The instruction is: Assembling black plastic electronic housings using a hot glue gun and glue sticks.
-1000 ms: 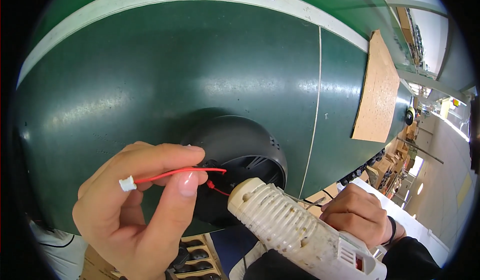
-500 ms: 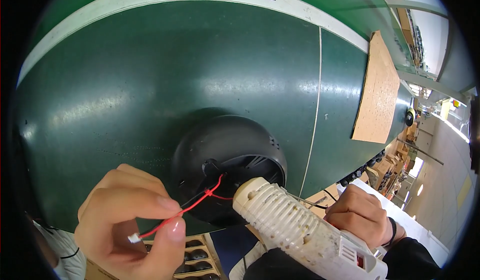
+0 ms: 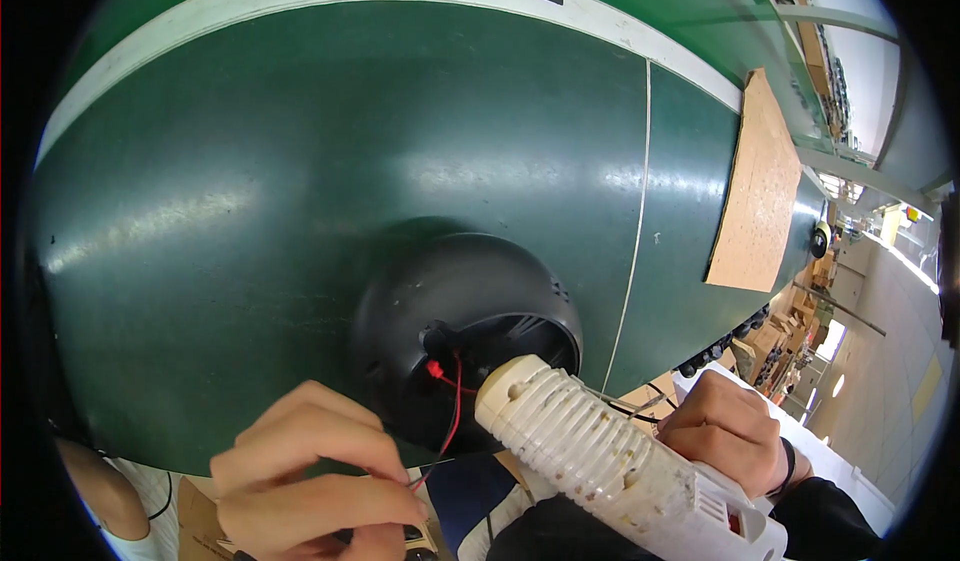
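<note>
A rounded black plastic housing (image 3: 455,286) rests on the green bench, its opening turned toward me. Out of it come thin red and black wires (image 3: 457,416), and a red blob-like joint shows on one of them. My left hand (image 3: 315,476) pinches the wires below the opening; the fingers hide their ends. A white ribbed heat gun (image 3: 600,451), stained brown in places, is in my right hand (image 3: 722,431), which is closed round its far side. The gun's blunt front end points at the housing's opening and overlaps its right edge; I cannot tell whether they touch.
A flat piece of cardboard (image 3: 755,196) lies on the bench (image 3: 250,141) at the right. Several black parts (image 3: 725,346) line the bench's right edge. Cardboard boxes stand farther right. Another person's arm (image 3: 105,486) shows at lower left.
My left hand has moved right and down, drawing the wires downward; the white connector that showed in it is now out of sight. The heat gun and housing have shifted slightly right in view.
</note>
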`<state>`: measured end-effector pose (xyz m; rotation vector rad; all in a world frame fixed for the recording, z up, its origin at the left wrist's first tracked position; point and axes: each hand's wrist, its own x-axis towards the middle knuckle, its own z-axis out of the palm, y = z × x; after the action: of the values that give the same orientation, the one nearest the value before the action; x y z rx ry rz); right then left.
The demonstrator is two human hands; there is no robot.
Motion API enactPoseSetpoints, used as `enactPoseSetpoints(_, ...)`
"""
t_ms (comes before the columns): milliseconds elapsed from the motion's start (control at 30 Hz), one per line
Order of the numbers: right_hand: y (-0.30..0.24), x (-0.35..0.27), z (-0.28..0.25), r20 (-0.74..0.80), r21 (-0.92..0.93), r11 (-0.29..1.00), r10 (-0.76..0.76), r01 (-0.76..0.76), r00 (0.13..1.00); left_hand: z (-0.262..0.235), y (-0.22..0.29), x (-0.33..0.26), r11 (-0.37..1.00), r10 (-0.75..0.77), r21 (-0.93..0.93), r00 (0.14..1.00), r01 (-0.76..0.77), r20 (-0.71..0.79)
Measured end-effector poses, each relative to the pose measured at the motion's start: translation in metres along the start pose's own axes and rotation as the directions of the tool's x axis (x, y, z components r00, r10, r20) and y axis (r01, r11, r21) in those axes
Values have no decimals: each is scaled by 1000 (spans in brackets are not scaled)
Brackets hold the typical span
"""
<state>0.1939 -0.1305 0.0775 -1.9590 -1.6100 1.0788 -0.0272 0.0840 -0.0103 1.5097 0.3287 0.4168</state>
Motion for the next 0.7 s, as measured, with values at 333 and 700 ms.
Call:
enactPoseSetpoints(333,-1,4,-4,34,-25,1000,7,-6,999,9,0,2,999,-4,-54,1000,5,29)
enactPoseSetpoints(700,-4,-2,-7,50,-7,1000,8,-8,999,23,-8,-1,975,-141,92,883,203,-448)
